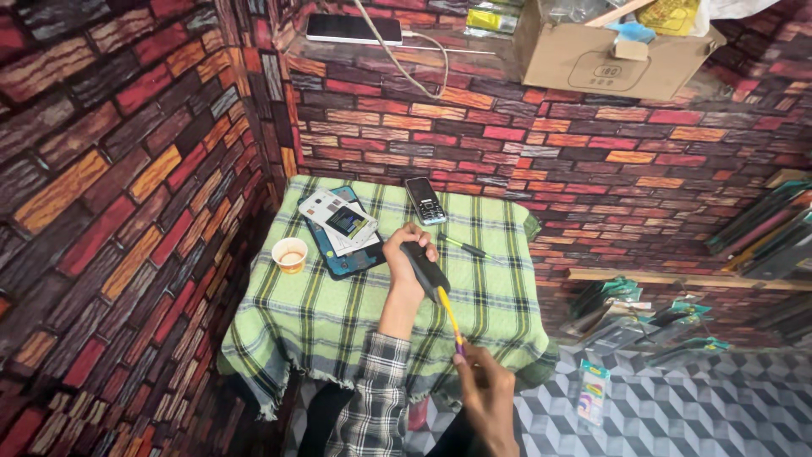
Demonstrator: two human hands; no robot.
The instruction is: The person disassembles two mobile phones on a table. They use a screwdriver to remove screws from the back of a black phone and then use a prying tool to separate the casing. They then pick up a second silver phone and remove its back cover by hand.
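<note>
My left hand (407,254) grips a small dark phone (425,267) over a low table covered with a green checked cloth (321,322). My right hand (486,385) pinches the purple end of a thin yellow tool (451,317), whose tip touches the phone's near end. My sleeve is checked grey and white. On the cloth lie a black keypad phone (424,200), a green-handled screwdriver (463,246) and a dark blue mat (347,254) with white phone parts (338,218) on it.
A small orange paper cup (290,254) stands at the cloth's left edge. Brick-patterned walls close in on the left and back. A ledge above holds a smartphone (353,28) with a cable and a cardboard box (605,55). Packaged accessories (643,317) lie to the right over a grey patterned floor.
</note>
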